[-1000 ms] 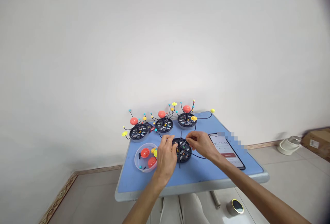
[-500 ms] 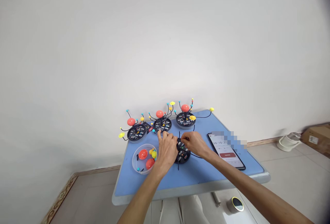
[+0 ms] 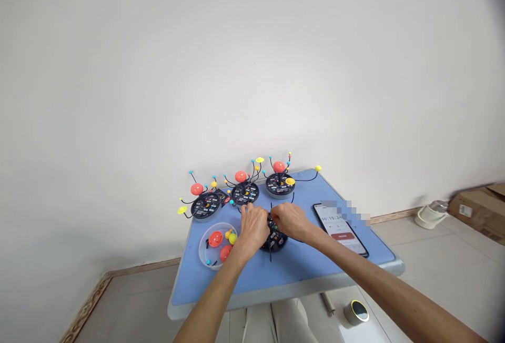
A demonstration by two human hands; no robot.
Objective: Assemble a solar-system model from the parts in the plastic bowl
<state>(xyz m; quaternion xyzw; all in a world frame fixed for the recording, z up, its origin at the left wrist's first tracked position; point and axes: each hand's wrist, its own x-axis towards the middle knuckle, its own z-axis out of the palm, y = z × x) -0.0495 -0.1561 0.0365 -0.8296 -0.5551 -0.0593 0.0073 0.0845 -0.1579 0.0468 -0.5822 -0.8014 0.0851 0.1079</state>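
A partly built solar system model with a round black base [image 3: 275, 243] and thin black arms stands in front of me on the table. My left hand [image 3: 253, 228] is closed at the left side of its hub, fingertips bent over it. From the right, my right hand [image 3: 291, 220] pinches at the same hub, knuckles almost meeting the left hand. The pinched part is hidden behind my fingers. Left of my left hand is a clear round tub [image 3: 202, 260] holding red half-shells [image 3: 215, 238], yellow balls [image 3: 232, 239] and small blue and black pieces.
Three built models [image 3: 205, 205] [image 3: 245, 193] [image 3: 280, 183] with red balls stand along the back of the blue table [image 3: 252, 280]. A phone [image 3: 341, 235] showing a timer lies at right. On the floor are a roll of tape [image 3: 356, 312], a pale pot [image 3: 430, 217] and a cardboard box [image 3: 479, 211].
The view has shifted slightly, so the scene sits a little further left. My hands have come closer together over the hub, with the right hand more closed.
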